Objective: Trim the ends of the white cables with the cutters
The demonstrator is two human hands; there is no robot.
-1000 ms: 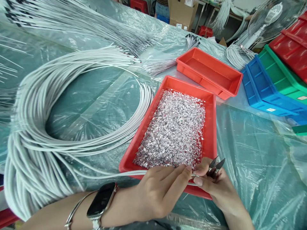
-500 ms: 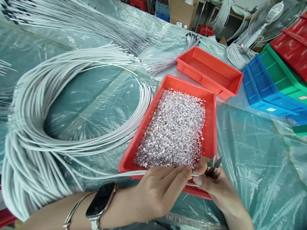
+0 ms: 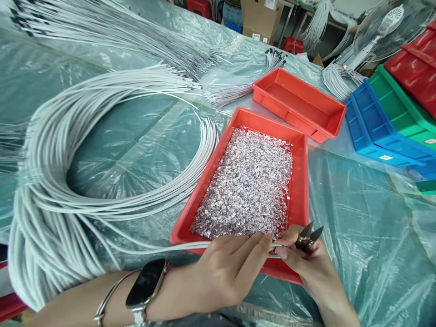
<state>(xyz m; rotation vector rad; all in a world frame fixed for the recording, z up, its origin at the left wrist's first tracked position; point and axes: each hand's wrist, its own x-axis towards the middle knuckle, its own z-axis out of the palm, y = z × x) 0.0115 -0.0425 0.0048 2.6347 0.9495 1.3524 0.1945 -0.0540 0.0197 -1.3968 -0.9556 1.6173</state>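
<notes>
My left hand [image 3: 228, 272] is closed on white cables [image 3: 160, 249] near their ends, low over the near rim of a red tray [image 3: 301, 181]. The cables run left into a big looped bundle [image 3: 51, 150]. At the cable tips, the thumb and forefinger of my right hand [image 3: 309, 259] are pinched together beside my left fingertips. That hand also keeps a pair of small snips [image 3: 310, 236] in its fingers, with the blades apart and pointing up and away. Small silvery foil scraps [image 3: 245, 181] cover the tray's floor. My fingers hide part of the cable ends.
Behind the tray stands a second red tray [image 3: 327, 131]. Blue bins [image 3: 378, 131], a green bin [image 3: 402, 104] and a red bin [image 3: 415, 68] are stacked at right, near a fan [image 3: 388, 27]. More cable bundles [image 3: 119, 36] lie on the plastic-covered table [image 3: 357, 227].
The snips in my right hand have tilted slightly to the right. My hands stay together at the cable ends, and the whole view has shifted a little.
</notes>
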